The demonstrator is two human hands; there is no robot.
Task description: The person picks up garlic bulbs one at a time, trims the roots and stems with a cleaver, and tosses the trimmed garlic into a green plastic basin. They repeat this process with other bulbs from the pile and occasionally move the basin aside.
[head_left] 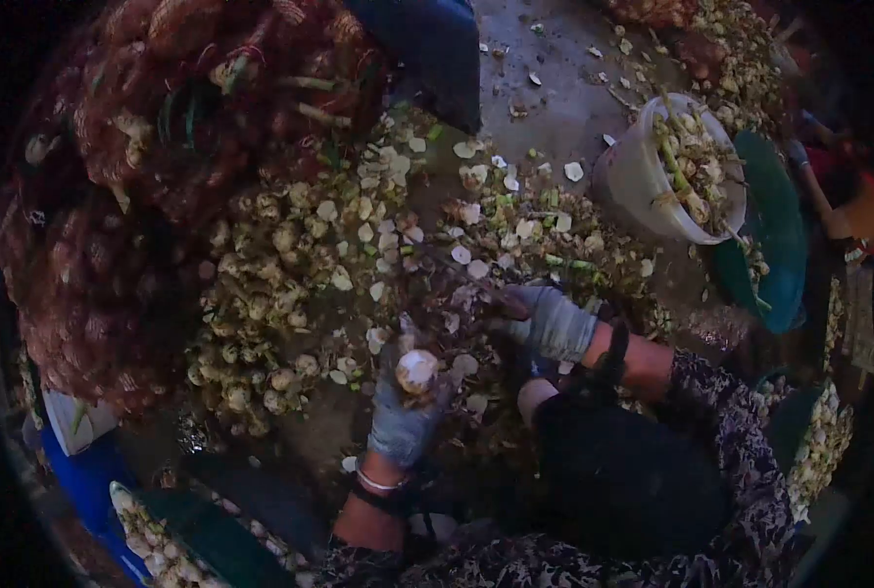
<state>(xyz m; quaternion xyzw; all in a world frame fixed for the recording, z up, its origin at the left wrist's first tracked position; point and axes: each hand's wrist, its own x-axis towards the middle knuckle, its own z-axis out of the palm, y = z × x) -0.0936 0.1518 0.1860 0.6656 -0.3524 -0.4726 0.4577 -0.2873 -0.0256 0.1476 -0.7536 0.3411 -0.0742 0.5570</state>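
A garlic bulb (417, 371) with a pale cut face turned up sits in my left hand (404, 416), which wears a grey glove and has its fingers closed around the bulb. To the right, my right hand (555, 324), also gloved, is closed on a dark, narrow tool (508, 300) that points left; dim light hides its exact kind. The two hands are apart. Beneath and beyond them lie trimmed scraps and white cut slices (461, 255). Left of my left hand is a heap of garlic bulbs (261, 323).
Red mesh sacks (104, 284) of bulbs are piled at left. A white bucket (643, 181) holding stalked garlic stands at upper right, beside a green tub (775, 235). Another person (853, 201) is at the far right. A blue container (432, 59) stands at the top.
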